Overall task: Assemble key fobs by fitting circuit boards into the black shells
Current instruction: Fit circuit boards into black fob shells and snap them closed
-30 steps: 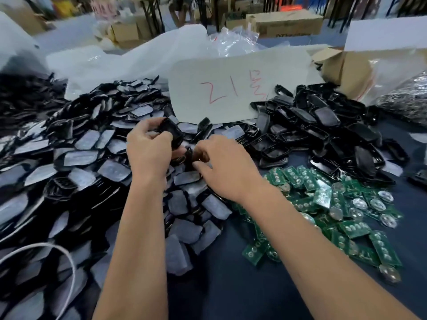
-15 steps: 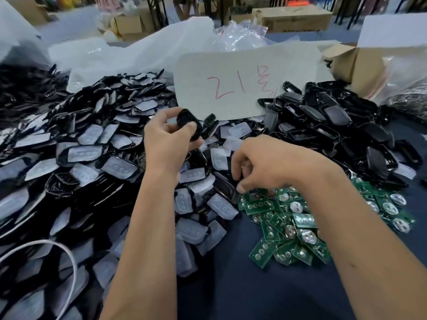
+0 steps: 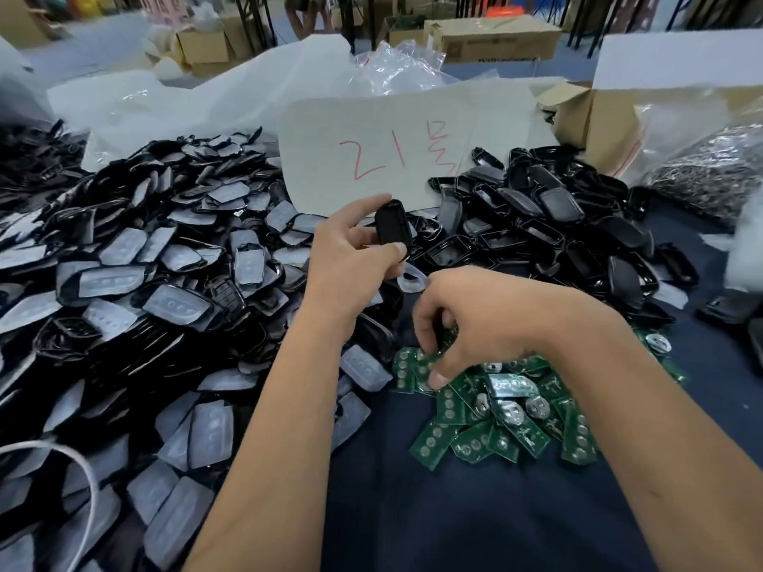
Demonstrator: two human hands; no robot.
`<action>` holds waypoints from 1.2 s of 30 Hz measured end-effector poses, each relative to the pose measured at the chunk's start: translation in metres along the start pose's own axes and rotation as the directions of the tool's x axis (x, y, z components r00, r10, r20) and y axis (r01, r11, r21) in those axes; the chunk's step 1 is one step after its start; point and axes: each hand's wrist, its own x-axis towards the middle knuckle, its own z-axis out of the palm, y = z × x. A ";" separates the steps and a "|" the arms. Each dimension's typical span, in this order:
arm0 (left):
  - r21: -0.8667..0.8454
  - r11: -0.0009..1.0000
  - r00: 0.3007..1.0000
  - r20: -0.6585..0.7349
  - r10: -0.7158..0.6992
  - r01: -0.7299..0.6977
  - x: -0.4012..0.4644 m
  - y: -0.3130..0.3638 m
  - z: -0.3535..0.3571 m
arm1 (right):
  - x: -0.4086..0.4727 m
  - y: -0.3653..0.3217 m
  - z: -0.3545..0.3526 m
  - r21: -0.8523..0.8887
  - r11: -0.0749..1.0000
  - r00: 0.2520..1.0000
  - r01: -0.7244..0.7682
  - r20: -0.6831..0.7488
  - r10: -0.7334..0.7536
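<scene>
Left hand (image 3: 351, 258) grips one black shell (image 3: 393, 228), fingers and thumb curled round it, raised above the piles. Right hand (image 3: 475, 328) is down on the heap of green circuit boards (image 3: 495, 414), fingertips curled onto a board at its near-left edge — whether it is pinched clear yet, I cannot tell. No board sits in the held shell as far as shows. Left pile (image 3: 144, 282) carries pale pads; right pile (image 3: 557, 229) looks like bare shells. Judged: this fob is barely begun — fitting remains, and many boards are left.
</scene>
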 end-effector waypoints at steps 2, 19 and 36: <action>0.020 1.000 1.000 0.023 0.008 -0.009 -0.001 -0.002 0.011 | -0.003 0.010 0.003 0.076 0.996 0.998 0.050 -0.049 -0.046; 0.077 0.996 0.993 0.107 0.043 -0.051 0.002 -0.018 0.045 | 0.000 0.086 0.021 0.641 0.495 0.539 0.587 -0.765 0.353; -0.047 0.999 0.994 0.108 -0.009 0.014 -0.005 -0.020 0.063 | 0.002 0.074 0.033 0.584 0.701 0.442 0.408 -0.799 0.408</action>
